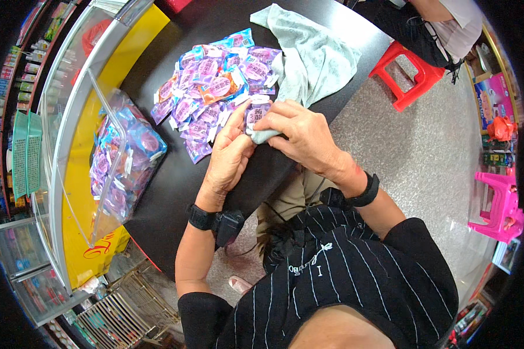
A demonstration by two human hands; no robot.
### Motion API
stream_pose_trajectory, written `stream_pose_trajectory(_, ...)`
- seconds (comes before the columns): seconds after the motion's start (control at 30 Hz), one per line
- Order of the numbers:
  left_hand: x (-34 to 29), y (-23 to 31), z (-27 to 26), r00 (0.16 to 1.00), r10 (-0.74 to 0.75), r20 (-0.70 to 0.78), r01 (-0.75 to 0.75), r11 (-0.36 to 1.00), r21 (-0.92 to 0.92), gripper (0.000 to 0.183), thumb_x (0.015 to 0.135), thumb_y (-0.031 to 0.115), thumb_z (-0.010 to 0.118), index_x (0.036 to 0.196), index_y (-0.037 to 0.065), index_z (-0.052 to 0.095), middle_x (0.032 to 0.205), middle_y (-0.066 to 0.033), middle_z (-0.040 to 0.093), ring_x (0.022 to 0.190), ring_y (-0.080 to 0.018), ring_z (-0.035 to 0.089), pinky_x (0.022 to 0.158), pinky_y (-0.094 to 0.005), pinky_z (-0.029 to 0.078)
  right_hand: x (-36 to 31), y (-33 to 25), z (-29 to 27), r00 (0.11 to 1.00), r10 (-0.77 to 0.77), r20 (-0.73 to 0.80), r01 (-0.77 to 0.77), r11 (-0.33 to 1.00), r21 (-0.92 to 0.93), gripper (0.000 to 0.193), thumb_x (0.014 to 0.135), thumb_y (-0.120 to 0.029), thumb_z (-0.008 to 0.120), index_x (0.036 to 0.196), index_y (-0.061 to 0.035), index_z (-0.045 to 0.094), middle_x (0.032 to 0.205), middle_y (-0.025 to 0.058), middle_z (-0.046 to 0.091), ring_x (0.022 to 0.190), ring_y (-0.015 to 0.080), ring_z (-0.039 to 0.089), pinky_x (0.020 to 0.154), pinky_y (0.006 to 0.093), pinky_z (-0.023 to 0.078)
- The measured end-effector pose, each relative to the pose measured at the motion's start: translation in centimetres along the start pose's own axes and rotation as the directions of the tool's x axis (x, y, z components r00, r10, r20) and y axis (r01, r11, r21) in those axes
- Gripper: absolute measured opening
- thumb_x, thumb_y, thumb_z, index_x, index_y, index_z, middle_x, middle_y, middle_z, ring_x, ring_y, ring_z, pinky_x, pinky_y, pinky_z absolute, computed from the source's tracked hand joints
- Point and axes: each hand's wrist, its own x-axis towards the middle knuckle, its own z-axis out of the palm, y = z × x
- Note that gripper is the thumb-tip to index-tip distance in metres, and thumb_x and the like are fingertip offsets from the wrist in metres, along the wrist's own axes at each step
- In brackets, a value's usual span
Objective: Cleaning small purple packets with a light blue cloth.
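Above the dark table's near edge, my left hand (232, 151) pinches a small purple pouch (257, 111) upright by its side. My right hand (301, 132) is closed around a small pale blue-grey cloth (263, 137) and presses it against the pouch's lower front. Just beyond my hands lies a loose heap of similar purple pouches (195, 107), several with blue or orange parts and small white ends. A larger pale grey-green cloth (308, 61) lies crumpled to the right of the heap.
On the left, a clear bag of similar pouches (128, 154) rests on the table (163, 203) beside a yellow-fronted display counter (78, 232). A red stool (406, 75) stands at the right near another person (442, 29). Farther right is a pink stool (499, 206).
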Motion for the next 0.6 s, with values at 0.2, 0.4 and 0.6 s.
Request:
stream_pose_trajectory(0.2,0.4,-0.9,-2.7,0.977,0.007,0.214,-0.032,0.993,0.11,0.072,0.083,-0.009,0.043,0.153,0.001,0.025,0.123,-0.002,0.056,0.076,-0.0022,0.049,0.062,-0.0154,0.038,1.3,0.9,0.0,0.95,0.223,-0.221,-0.229,0.973,-0.004,0.018,0.079,-0.012,0.068,0.097,-0.0107,0.065,0.091,0.009,0.062,0.081,0.0321,0.065,0.068,0.0409,0.053)
stream_pose_trajectory(0.4,0.2,-0.3,-0.9,0.997,0.065,0.051,-0.066,0.998,0.009,0.072,0.082,-0.009,0.042,0.152,0.002,0.027,0.126,-0.0029,0.054,0.075,-0.0023,0.045,0.064,-0.0154,0.036,0.0,0.0,0.3,0.999,-0.001,-0.032,0.0,1.0,-0.015,0.021,0.076,-0.013,0.071,0.096,-0.0125,0.065,0.092,0.0062,0.061,0.086,0.0303,0.064,0.07,0.0405,0.053)
stream_pose_trajectory(0.6,0.4,-1.0,-2.2,0.98,0.065,0.186,-0.084,0.991,0.1,0.068,0.084,-0.009,0.043,0.15,0.002,0.032,0.127,-0.0011,0.053,0.072,-0.0003,0.042,0.06,-0.0147,0.034,1.2,1.1,0.4,0.951,0.218,-0.218,-0.194,0.973,0.127,0.019,0.082,-0.01,0.068,0.099,-0.0062,0.061,0.093,0.0122,0.06,0.087,0.0334,0.063,0.073,0.0392,0.051)
